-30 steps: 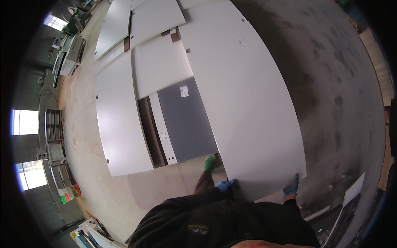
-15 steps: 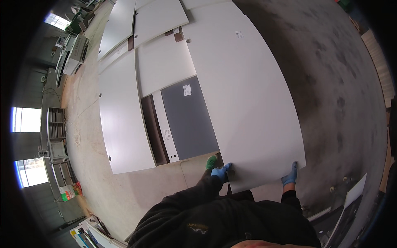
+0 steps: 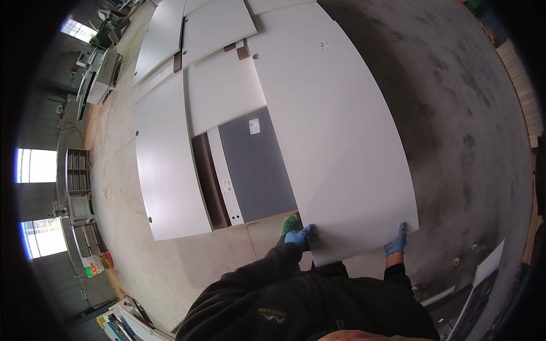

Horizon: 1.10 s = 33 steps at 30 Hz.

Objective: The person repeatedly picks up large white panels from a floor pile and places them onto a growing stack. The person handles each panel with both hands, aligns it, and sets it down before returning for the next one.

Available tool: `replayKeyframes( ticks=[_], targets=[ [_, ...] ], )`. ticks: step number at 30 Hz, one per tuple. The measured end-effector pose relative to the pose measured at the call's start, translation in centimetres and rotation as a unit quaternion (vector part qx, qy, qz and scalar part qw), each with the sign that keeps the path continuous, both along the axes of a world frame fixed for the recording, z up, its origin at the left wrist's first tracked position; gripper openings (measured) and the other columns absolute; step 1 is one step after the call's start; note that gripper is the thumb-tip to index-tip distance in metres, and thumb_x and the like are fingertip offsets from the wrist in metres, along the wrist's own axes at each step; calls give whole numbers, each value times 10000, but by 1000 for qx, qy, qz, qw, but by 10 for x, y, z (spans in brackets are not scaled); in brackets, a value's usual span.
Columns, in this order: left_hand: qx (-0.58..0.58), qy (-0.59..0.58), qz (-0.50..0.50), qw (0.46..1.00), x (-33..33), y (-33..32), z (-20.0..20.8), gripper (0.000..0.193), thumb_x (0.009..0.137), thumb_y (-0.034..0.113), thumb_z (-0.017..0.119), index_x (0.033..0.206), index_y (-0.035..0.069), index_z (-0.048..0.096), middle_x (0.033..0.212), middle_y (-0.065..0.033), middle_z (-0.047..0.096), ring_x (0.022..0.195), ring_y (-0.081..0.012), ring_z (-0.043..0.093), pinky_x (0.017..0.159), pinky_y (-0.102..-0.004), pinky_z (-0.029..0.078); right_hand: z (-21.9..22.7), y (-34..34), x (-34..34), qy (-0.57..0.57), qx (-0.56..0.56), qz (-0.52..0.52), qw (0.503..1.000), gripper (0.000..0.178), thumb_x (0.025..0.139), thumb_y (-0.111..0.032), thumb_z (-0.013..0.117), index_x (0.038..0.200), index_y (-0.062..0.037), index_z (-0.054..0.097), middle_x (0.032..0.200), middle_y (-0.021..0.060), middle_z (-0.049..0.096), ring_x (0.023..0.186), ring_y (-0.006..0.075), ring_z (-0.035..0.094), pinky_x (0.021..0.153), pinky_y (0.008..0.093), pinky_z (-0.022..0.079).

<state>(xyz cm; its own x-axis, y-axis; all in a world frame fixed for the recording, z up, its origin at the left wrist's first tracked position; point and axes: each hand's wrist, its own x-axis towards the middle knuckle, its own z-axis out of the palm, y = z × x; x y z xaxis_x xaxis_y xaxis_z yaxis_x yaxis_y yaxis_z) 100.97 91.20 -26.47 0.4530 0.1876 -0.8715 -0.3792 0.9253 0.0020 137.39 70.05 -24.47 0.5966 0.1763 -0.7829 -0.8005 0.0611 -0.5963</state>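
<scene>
A long white panel [image 3: 341,148] stretches away from me, its near end held between my two blue-gloved hands. My left hand [image 3: 299,237] grips its left edge near the corner, thumb on top and the fingers hidden below. On the opposite edge, my right hand [image 3: 397,241] has its thumb laid over the top, with the fingers underneath out of sight. Beside the panel on the left lie a dark grey panel [image 3: 256,170] with a white label, a narrow white strip [image 3: 226,181] and another long white panel [image 3: 165,165].
More white panels [image 3: 219,25] overlap at the far end. Shelving [image 3: 78,170] and machines [image 3: 102,74] line the left side. Boards lean at the lower left [image 3: 133,318] and lower right [image 3: 483,278]. Concrete floor [image 3: 443,142] runs along the right.
The long white panel has shifted slightly to the left, along with both hands. My grip looks the same.
</scene>
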Motion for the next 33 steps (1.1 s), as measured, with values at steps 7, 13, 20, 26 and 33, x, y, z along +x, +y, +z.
replayKeyframes(
  ticks=[7,13,20,26,33],
  targets=[
    [148,107,-120,976,26,24,70,270,961,118,714,1193,36,604,981,-147,708,814,-319,714,699,-478,612,36,20,9,-8,-31,-29,999,679,997,-493,610,1464,-16,487,1456,118,558,1266,339,579,1043,492,495],
    [146,240,-171,944,47,63,112,285,922,192,777,1105,26,635,963,-109,707,785,-267,715,656,-430,615,32,52,17,2,-31,7,999,667,1012,-566,517,1500,-113,480,1527,61,507,1361,312,498,1117,488,413],
    [162,231,-143,949,55,69,110,383,936,268,754,1093,-70,665,1008,-168,719,854,-288,720,706,-413,604,2,52,29,-3,-19,28,999,696,1012,-599,490,1508,-111,468,1537,70,495,1381,315,477,1133,489,392],
    [178,235,-132,946,49,64,98,355,967,336,711,1103,12,663,959,-115,693,749,-253,678,663,-391,575,-8,59,24,26,-1,19,999,695,1021,-590,490,1508,-94,462,1539,80,492,1392,318,467,1142,478,388],
    [-14,48,-204,978,46,33,135,709,900,679,620,1362,146,556,1236,-142,559,1062,-276,437,905,-434,327,2,100,26,-35,-88,-26,995,677,983,-430,648,1474,-3,461,1452,144,547,1236,321,601,1018,464,518]
  ],
)
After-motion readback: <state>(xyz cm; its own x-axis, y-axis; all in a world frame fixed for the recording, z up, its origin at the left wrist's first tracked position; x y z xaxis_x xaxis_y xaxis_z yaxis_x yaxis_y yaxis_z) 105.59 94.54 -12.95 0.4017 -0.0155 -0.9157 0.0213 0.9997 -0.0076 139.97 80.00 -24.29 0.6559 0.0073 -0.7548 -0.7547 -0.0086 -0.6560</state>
